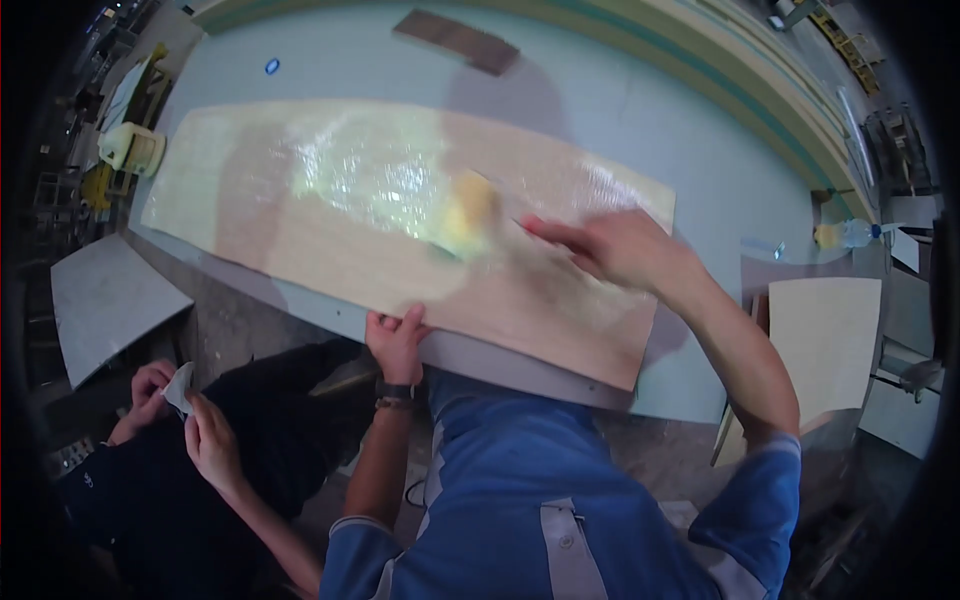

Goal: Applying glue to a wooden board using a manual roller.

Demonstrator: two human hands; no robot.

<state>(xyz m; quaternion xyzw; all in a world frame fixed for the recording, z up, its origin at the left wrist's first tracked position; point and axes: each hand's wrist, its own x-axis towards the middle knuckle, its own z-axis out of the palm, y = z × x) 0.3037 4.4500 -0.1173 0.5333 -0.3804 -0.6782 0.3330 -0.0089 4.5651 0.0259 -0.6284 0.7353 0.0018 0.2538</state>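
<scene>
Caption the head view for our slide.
Right hand holds yellow roller-like tool over broad, pale wooden sheet; left hand touches near edge.

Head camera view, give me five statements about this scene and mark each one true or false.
1. The right hand holds a tool with a blurred yellow head. True.
2. The left hand touches the dark brown rectangular board. False: it is at the near edge of the large pale wooden sheet.
3. The dark brown rectangular board lies beyond that sheet. True.
4. The sheet looks dull all over. False: it has broad shiny patches.
5. Another person in dark clothing is at the left, with a small white piece in hand. True.
</scene>
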